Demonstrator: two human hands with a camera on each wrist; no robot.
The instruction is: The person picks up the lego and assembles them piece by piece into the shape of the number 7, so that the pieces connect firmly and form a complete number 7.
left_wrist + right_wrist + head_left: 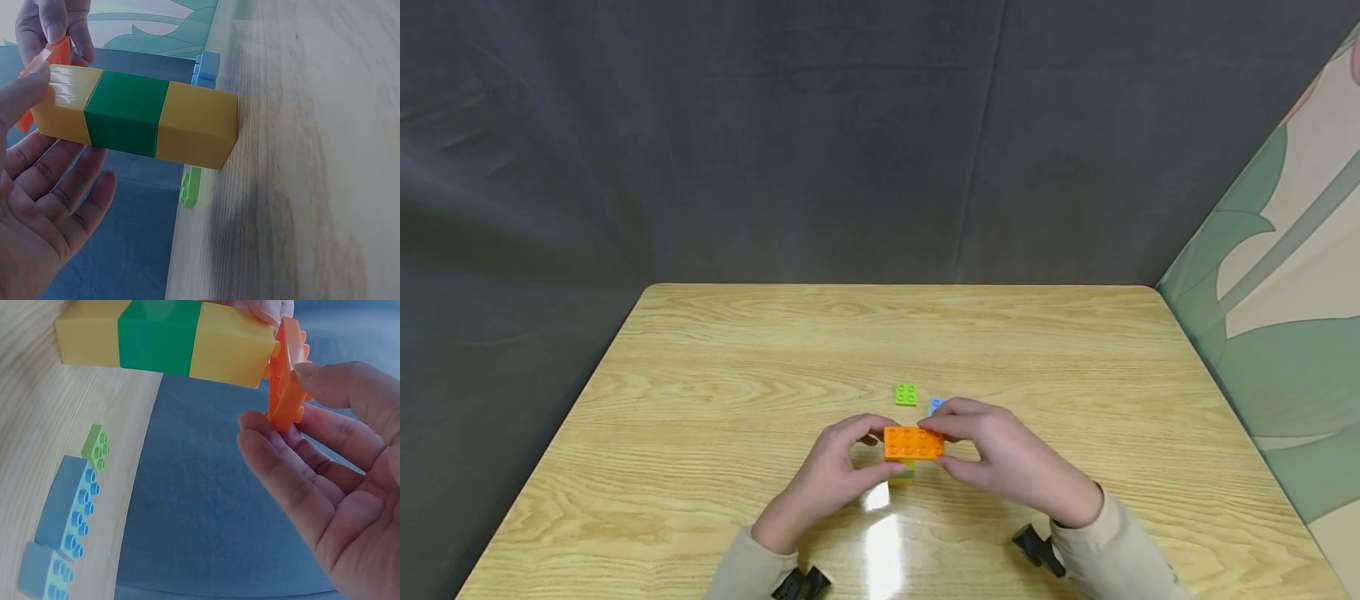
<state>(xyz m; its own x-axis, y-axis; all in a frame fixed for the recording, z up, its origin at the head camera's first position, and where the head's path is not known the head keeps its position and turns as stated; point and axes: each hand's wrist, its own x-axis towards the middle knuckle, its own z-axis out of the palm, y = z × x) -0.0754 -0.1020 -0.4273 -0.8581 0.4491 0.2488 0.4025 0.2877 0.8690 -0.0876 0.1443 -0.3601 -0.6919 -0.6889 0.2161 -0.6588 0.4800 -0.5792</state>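
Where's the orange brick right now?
The orange brick is right of centre in the head view, between the left hand and right hand, at the top of the stack.

Below the grip, a pale wood-grain table point(700, 375) is seen. Beyond and leftward, it is bordered by creased dark cloth point(812, 142); rightward, by a leaf-patterned backdrop point(1285, 317). On the grip's near side, bright glare point(883, 554) is reflected.
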